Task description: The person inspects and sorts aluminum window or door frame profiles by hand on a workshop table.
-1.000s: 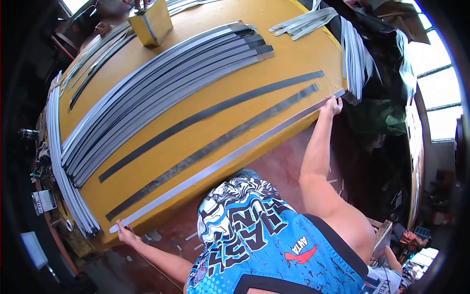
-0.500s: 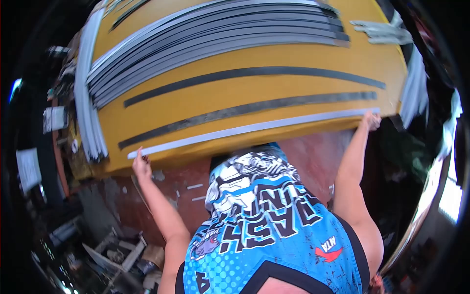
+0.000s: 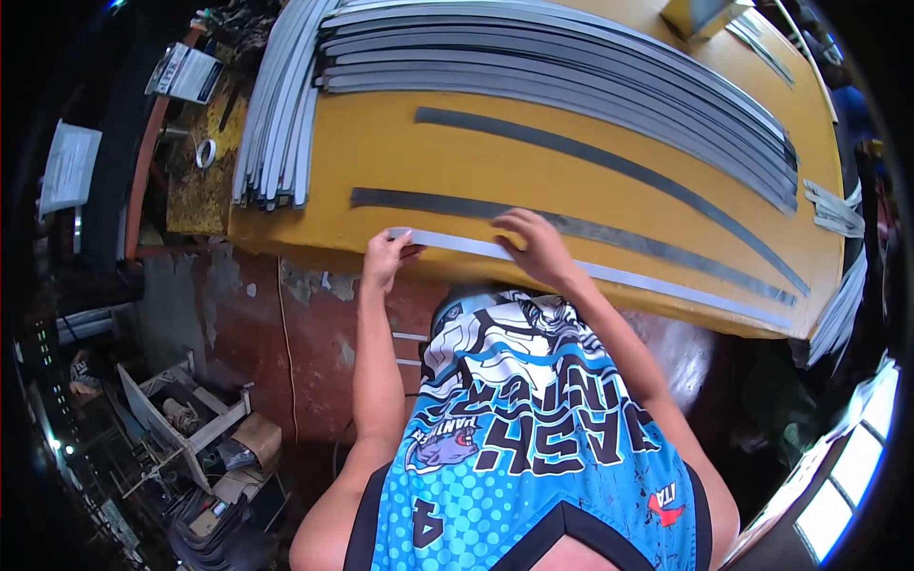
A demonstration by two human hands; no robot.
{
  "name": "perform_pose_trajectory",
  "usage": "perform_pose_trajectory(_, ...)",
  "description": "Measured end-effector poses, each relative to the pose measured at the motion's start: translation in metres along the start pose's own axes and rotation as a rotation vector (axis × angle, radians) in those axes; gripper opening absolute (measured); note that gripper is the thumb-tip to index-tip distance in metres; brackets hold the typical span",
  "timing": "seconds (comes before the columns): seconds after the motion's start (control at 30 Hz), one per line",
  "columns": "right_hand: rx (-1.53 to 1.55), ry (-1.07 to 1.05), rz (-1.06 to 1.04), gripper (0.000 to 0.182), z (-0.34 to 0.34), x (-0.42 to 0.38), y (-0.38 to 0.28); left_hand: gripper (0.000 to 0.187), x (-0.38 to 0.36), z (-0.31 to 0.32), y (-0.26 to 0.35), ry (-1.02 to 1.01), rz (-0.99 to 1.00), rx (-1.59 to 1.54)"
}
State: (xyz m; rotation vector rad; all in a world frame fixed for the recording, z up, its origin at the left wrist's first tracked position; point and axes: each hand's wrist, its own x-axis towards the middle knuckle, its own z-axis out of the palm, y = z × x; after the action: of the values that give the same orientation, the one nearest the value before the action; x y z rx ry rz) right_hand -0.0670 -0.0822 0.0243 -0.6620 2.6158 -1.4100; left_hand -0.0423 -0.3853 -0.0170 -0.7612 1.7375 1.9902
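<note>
A long, narrow white strip (image 3: 666, 285) lies along the front edge of the yellow-covered table. My left hand (image 3: 386, 259) pinches its left end, with the thumb on top. My right hand (image 3: 538, 249) is over the strip left of its middle, fingers bent and apart, nothing gripped between them. Just behind lies a dark grey strip (image 3: 438, 203) with a worn, mottled surface. Farther back, a second dark strip (image 3: 571, 146) curves across the yellow tabletop (image 3: 357, 138).
Layered grey strips (image 3: 533, 71) cover the back of the table. A bundle of pale strips (image 3: 276, 124) lies crosswise at the left, and more strips (image 3: 838, 305) hang off the right edge. A roll of tape (image 3: 205, 153) sits at far left. A wooden frame (image 3: 181, 419) stands on the floor.
My right hand has let go of the white strip's right end and moved left over the strip. My left hand stays at the left end. The view has swung left.
</note>
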Motion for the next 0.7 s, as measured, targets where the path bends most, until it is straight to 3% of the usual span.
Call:
perform_pose_trajectory(0.07,-0.125,-0.072,-0.098,0.034,0.037,0.031,-0.025,0.020,-0.001,-0.004,0.016,-0.081,-0.021,-0.044)
perform_pose_trajectory(0.17,-0.068,-0.158,-0.033,0.039,0.069,0.062,-0.041,0.021,0.000,-0.015,0.032,-0.141,0.042,0.006)
perform_pose_trajectory(0.23,-0.016,-0.332,0.185,0.040,0.075,0.078,-0.054,0.020,0.007,-0.028,0.034,-0.122,0.052,0.039)
perform_pose_trajectory(0.33,0.002,-0.265,0.086,0.039,0.087,0.078,-0.059,0.018,0.017,-0.042,0.041,-0.112,0.061,0.114)
perform_pose_trajectory(0.43,0.005,-0.249,0.132,0.037,0.095,0.083,-0.060,0.017,0.035,-0.055,0.043,0.134,0.251,0.244)
perform_pose_trajectory(0.47,-0.002,-0.260,0.137,0.037,0.094,0.084,-0.061,0.017,0.041,-0.059,0.043,0.134,0.244,0.232)
perform_pose_trajectory(0.53,0.013,-0.247,0.087,0.036,0.091,0.089,-0.064,0.015,0.047,-0.062,0.051,0.532,0.538,0.663)
perform_pose_trajectory(0.7,0.059,-0.238,0.056,0.036,0.106,0.099,-0.065,0.017,0.050,-0.061,0.053,0.426,0.672,0.689)
